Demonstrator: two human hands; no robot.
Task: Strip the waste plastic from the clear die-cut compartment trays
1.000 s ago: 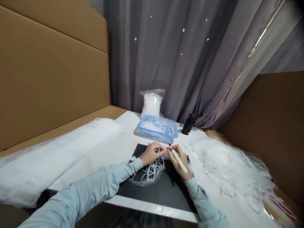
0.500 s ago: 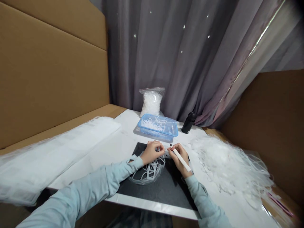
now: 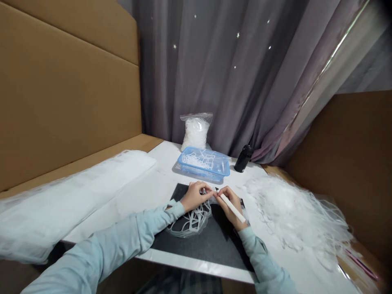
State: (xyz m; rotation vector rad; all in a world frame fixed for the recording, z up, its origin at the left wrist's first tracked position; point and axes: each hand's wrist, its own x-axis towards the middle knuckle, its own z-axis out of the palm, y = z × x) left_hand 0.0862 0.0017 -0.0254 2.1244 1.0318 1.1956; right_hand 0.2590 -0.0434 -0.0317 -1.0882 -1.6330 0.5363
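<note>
Over the black mat (image 3: 196,247), my left hand (image 3: 197,196) pinches the translucent white plastic strips (image 3: 194,219) between thumb and fingertips. The strips lie in a tangled, looped bundle under and beside that hand. My right hand (image 3: 230,206) grips a white craft knife (image 3: 232,208), its dark pointed tip showing just beyond the fingers. The fingertips of both hands meet at the upper end of the bundle. What lies exactly between them is too small to make out.
A blue basket (image 3: 225,165) with white plastic frames stands beyond the mat, before a filled zip bag (image 3: 196,132). A black bottle (image 3: 243,158) is right of it. A large pile of plastic strips (image 3: 300,216) lies right; wrapped white sheets (image 3: 82,192) lie left.
The right hand and knife have moved slightly left, closing the small gap to my left hand's fingertips. My left fingers have stretched a little to the right.
</note>
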